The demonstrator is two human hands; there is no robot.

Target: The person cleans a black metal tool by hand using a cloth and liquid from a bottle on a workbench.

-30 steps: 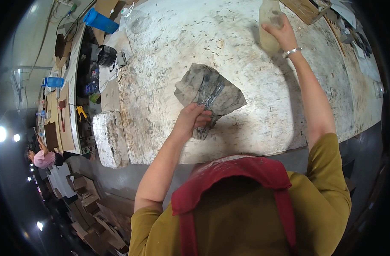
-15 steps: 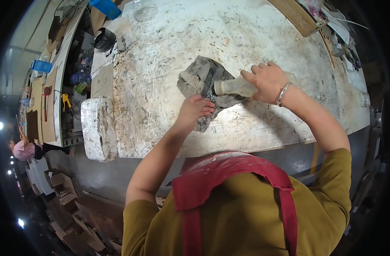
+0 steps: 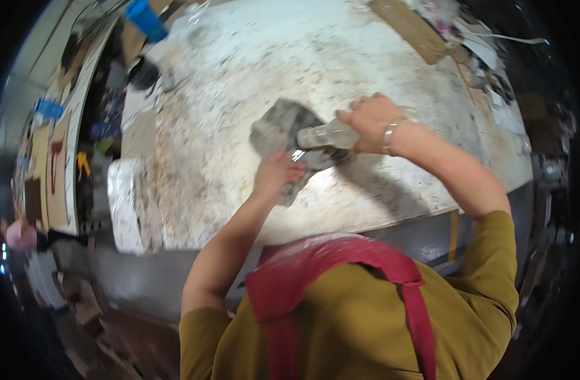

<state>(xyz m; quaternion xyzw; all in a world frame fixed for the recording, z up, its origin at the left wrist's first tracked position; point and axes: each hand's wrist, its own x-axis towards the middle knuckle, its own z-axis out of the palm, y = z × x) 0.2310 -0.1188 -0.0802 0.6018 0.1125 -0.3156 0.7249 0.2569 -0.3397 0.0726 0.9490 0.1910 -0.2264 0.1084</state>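
A crumpled grey, stained cloth [image 3: 278, 125] lies on the worn white worktable [image 3: 226, 82]. Fingers curled, my left hand [image 3: 276, 175] grips the cloth at its near side. A small shiny piece [image 3: 297, 155] shows just beyond those fingertips, too blurred to name. My right hand [image 3: 373, 123], with a silver bangle at the wrist, is wrapped round a cloudy clear bottle [image 3: 328, 135]. The bottle is tipped over, its mouth pointing left above the cloth. Whether liquid comes out of it cannot be seen.
A white wrapped block [image 3: 126, 206] sits at the table's left edge. Far left stand a black container [image 3: 143, 74] and a blue cup [image 3: 146, 20]. A brown board [image 3: 409, 30] lies far right beside clutter. Shelving [image 3: 71, 158] runs along the left, with a person in pink [image 3: 20, 235] beyond.
The whole view has shifted and blurred slightly. The bottle's mouth has come further left over the cloth, close to my left fingers. Both hands keep their holds.
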